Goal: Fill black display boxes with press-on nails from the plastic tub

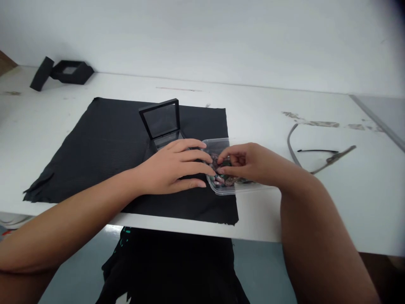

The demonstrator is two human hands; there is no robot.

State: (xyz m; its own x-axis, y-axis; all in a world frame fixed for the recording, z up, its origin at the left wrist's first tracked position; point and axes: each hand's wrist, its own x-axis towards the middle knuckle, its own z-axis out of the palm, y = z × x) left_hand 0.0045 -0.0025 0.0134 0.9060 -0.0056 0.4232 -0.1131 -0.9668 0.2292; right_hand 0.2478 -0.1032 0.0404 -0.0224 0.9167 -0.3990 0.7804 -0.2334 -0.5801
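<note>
My left hand point(174, 166) is open, with its fingers stretched out towards the left edge of a clear plastic container point(217, 145). Inside that container lie small, shiny, pinkish and greenish pieces point(219, 180), too small to name. Over them, my right hand point(248, 160) reaches in from the right with thumb and forefinger close together in a pinch. What sits between those fingertips, if anything, cannot be made out. Just behind my left hand a black-framed display case point(162, 120) with a clear pane stands opened; the hand partly hides its lower half.
A black sheet point(104, 135) lies on the white table point(265, 215), under the case and part of the container. Black box parts point(72, 72) stand at the back left. At right lie a curved grey strip point(292, 145) and a thin black stick point(318, 150).
</note>
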